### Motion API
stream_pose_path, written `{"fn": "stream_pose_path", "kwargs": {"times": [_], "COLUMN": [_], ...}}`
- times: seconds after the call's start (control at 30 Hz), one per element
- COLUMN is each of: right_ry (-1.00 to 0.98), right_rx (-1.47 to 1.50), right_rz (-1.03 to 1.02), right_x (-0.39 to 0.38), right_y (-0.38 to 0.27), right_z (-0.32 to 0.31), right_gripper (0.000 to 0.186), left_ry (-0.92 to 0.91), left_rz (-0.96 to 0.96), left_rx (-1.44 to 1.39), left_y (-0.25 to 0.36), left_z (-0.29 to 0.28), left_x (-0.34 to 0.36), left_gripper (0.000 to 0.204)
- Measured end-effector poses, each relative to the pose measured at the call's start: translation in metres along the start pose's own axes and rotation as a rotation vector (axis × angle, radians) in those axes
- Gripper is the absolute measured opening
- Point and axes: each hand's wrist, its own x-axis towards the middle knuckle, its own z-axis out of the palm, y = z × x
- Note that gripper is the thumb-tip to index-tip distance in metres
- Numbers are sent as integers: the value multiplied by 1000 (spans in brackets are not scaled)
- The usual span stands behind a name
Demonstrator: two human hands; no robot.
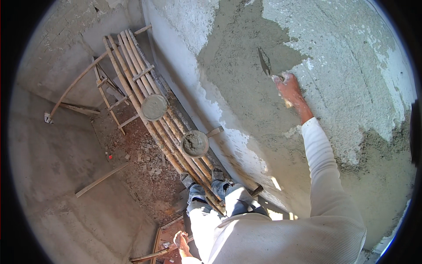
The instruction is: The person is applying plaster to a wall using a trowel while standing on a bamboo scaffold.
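My right hand (289,90) is closed around the handle of a pointed trowel (264,62), held up against the wall on the right. The blade lies near a patch of damp grey mortar (246,83) spread over the wall. Low in the picture, my left hand (180,242) hangs beside my leg with its fingers loosely apart and nothing visible in it. A pan of smooth grey mortar (154,107) rests on the bamboo scaffold (145,86). Nearer my feet stands a second pan, its mortar (194,143) rough and partly scooped.
My feet stand on the narrow bamboo poles, well above a rubble-strewn floor (149,163). Left of the scaffold are a wooden ladder-like frame (110,99) and a curved pole (77,83). A plank (101,179) leans by the left wall. Another pole (154,254) passes behind my left hand.
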Motion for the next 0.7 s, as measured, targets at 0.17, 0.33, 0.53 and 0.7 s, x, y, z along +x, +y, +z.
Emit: {"fn": "stream_pose_path", "kwargs": {"times": [0.17, 0.33, 0.53, 0.7], "right_ry": [69, -197, -670, -929], "right_rx": [-414, -643, 13, 333], "right_rz": [-216, -345, -639, 93], "right_x": [-63, -123, -218, -181], "right_y": [-7, -25, -55, -8], "right_z": [-65, -62, -9, 1], "right_gripper": [45, 32, 35, 31], "left_ry": [-20, -47, -130, -209], "left_rz": [-59, -52, 187, 232], "left_rx": [62, 93, 93, 153], "left_y": [-2, 39, 112, 122], "left_z": [15, 51, 79, 87], "left_x": [13, 29, 17, 0], "left_gripper": [12, 20, 34, 47]}}
